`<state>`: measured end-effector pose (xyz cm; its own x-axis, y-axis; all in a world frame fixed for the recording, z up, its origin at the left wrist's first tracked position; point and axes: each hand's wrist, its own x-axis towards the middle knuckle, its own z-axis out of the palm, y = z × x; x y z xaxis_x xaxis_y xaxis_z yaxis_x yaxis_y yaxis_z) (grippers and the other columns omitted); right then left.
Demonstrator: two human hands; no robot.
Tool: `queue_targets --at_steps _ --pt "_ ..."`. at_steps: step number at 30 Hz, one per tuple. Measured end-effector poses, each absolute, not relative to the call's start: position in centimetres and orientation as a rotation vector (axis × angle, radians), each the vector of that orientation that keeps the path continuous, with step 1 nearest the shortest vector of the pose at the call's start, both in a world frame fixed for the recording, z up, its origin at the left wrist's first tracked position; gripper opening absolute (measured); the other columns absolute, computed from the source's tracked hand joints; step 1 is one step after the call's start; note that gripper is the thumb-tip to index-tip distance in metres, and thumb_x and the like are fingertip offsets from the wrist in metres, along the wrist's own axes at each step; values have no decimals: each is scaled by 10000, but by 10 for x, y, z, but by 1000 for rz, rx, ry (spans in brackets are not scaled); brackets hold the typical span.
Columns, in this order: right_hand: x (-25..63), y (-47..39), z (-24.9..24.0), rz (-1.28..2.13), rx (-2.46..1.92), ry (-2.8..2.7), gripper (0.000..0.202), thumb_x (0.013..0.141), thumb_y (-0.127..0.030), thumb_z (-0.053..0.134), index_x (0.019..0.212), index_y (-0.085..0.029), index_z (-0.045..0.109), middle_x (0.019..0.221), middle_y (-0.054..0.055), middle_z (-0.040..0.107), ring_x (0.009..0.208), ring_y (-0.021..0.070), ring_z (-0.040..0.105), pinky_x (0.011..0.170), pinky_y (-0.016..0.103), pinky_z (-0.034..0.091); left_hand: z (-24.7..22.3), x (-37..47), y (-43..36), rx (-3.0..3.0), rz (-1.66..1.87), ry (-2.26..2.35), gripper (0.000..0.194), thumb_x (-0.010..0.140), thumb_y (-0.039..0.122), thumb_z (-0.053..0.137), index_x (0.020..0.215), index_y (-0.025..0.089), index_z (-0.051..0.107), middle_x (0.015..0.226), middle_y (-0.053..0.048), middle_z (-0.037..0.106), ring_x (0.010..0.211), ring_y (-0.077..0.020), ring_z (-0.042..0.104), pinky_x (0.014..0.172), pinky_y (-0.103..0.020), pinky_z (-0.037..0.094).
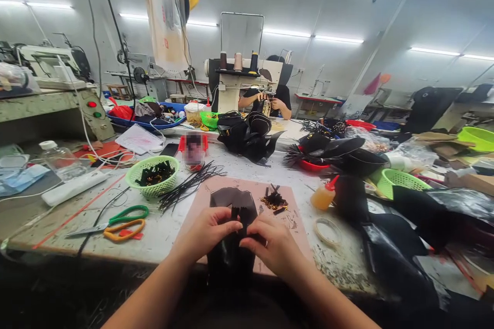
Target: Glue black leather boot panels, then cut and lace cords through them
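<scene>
A black leather-like piece lies over the pink board and hangs past the table's front edge. Thumb and fingers of my left hand are pinched on a small black strap standing up at the middle of that piece. Close on its right, my right hand has its fingers curled and pressed together at the same spot; what it grips is hidden. Beyond my right hand, a small heap of black straps with gold-coloured hardware rests on the board.
At left are scissors, a green basket of straps and thin black strips. A glue bottle, a tape roll and black pieces lie at right. A person works at a sewing machine opposite.
</scene>
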<state>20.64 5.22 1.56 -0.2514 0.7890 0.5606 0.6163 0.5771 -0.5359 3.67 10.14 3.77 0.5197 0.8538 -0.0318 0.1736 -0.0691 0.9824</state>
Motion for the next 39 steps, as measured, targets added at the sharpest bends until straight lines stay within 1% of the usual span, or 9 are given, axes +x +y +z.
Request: queue_targets --at_steps 4,10,17,23,26,30,34,36,39 --pt "209 44 11 241 -1158 -1952 262 849 -369 491 706 -179 602 640 20 563 570 127 520 521 232 407 40 45 97 1608 681 922 248 651 380 609 606 138 642 562 9 557 561 -133 477 519 -219 391" --pt "213 43 8 313 -1188 -1939 182 824 -321 538 737 -176 606 689 28 588 613 137 542 557 239 424 45 53 93 1552 690 945 218 614 359 619 578 144 626 552 21 528 538 -118 442 482 -206 363" --pt "214 40 11 329 -1177 -1968 195 824 -326 537 743 -167 616 674 29 577 595 138 534 540 240 414 34 50 98 1602 687 987 265 638 392 616 561 141 587 528 28 496 519 -112 436 472 -205 372" --pt "214 42 11 365 -1201 -1950 167 814 -323 554 751 -182 618 694 25 585 616 139 539 557 242 413 29 48 101 1598 648 1029 284 630 412 612 548 146 551 496 49 431 481 -98 385 447 -206 331" --pt "215 44 10 367 -1206 -1940 172 815 -332 551 751 -187 616 697 24 583 618 137 537 556 240 411 29 49 102 1591 667 1023 285 632 409 621 549 142 562 492 46 444 478 -96 388 445 -204 331" --pt "214 43 12 359 -1201 -1913 185 818 -336 544 742 -182 612 687 23 575 604 133 523 548 239 406 36 54 100 1519 725 984 261 631 401 640 582 146 613 515 31 521 479 -99 428 437 -196 344" --pt "215 44 13 444 -1189 -1868 173 791 -341 576 728 -183 608 681 17 571 621 134 525 570 241 418 45 61 97 1434 737 998 276 599 426 660 596 151 633 512 26 559 464 -99 448 427 -192 352" --pt "225 51 9 520 -1250 -1812 180 797 -360 554 832 -192 608 715 12 580 616 129 534 564 238 428 46 64 96 1422 707 1002 299 576 444 676 583 150 621 505 25 559 456 -101 454 415 -193 350" --pt "259 74 -5 498 -1624 -1646 292 887 -302 348 1105 -200 513 837 26 581 623 121 549 570 246 441 42 64 97 1412 667 999 328 568 461 687 533 155 576 486 26 548 449 -106 468 409 -199 357"
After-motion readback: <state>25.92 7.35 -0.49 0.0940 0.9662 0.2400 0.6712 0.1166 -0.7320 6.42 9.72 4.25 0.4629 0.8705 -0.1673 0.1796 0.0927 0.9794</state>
